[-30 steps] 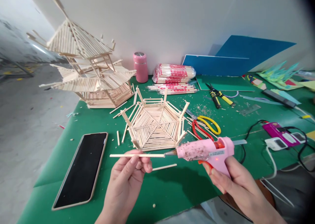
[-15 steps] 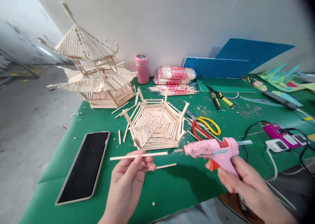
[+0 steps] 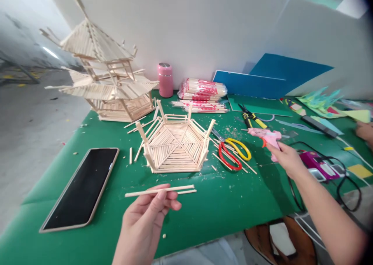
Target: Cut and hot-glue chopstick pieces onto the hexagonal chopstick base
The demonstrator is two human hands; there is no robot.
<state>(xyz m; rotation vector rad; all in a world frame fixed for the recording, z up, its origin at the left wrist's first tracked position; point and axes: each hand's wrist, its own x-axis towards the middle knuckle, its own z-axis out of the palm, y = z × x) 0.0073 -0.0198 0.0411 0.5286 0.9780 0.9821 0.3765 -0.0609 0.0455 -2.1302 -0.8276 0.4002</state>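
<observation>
Between the thumb and fingers of my left hand is a thin wooden stick, held level above the green tabletop. A second stick shows just behind it, partly hidden by my fingers. My right hand is closed around the handle of a pink hot glue gun, at the right of the table with its nozzle to the left. Beyond my left hand stands a six-sided stick frame with a slatted floor and upright corner posts. Scissors with red and yellow handles lie beside it.
A tiered stick pagoda stands back left, near a pink flask and wrapped stick bundles. A phone lies left. Pliers and a cabled purple power strip lie right. Another person's hand shows at the right edge.
My right hand has carried the glue gun away from the stick's tip, to the right and farther back. My left hand still holds the stick. Another person's hand has appeared at the right edge.
</observation>
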